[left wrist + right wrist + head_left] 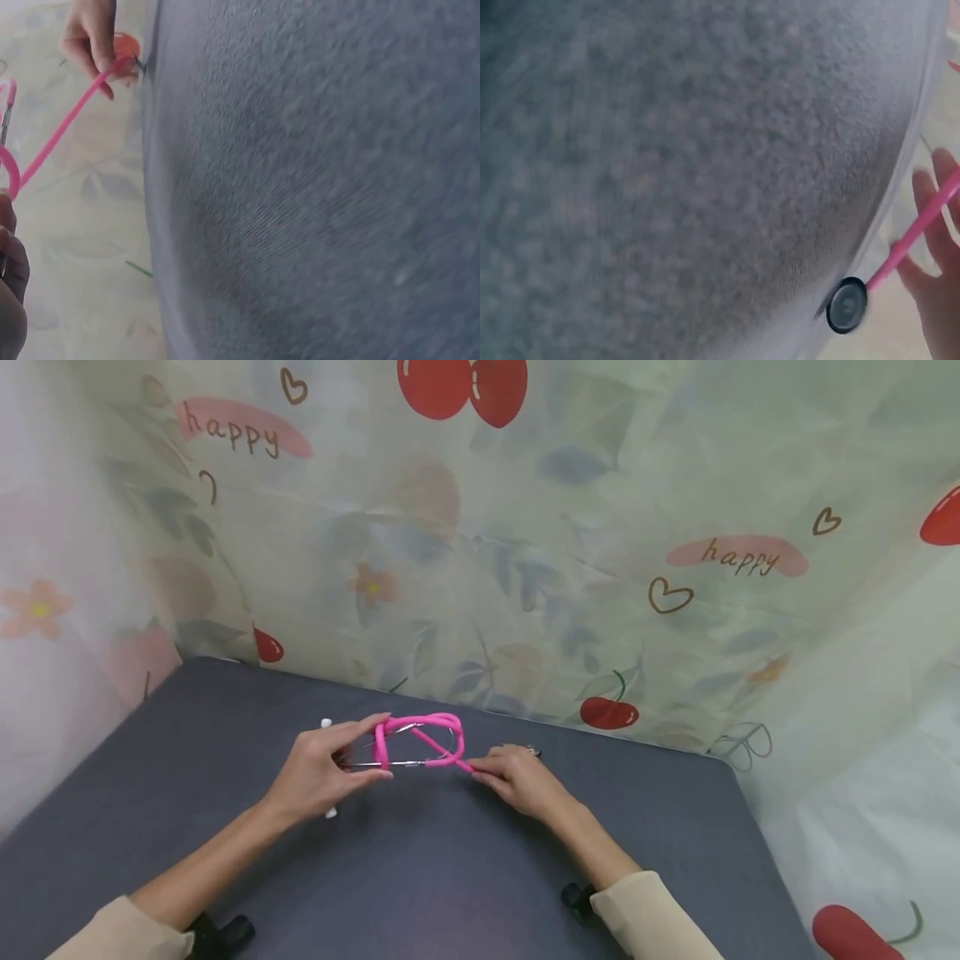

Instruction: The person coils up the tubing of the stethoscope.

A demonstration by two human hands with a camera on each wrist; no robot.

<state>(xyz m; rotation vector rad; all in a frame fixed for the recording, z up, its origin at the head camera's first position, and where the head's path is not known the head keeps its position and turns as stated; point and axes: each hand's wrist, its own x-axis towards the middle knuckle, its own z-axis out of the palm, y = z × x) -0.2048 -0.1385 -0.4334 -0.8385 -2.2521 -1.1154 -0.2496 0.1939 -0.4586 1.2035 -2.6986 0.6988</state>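
A pink stethoscope (427, 720) is held above the dark table, its tubing looped around its metal ear tubes. My left hand (315, 772) grips the bundle, thumb below and fingers above. White ear tips (331, 812) stick out behind that hand on the left. To the right, my right hand (521, 781) pinches the free stretch of tubing. In the left wrist view this tubing (64, 131) runs straight between the two hands. The right wrist view shows the round dark-rimmed chest piece (847, 305) at the tube's end, beside the right hand (937, 281).
The dark grey table (465, 885) spreads under both hands. Behind it hangs a patterned curtain (480, 568) with cherries, hearts and lettering, close to the table's back edge. Each wrist carries a black camera mount (225, 935) near a beige sleeve (123, 935).
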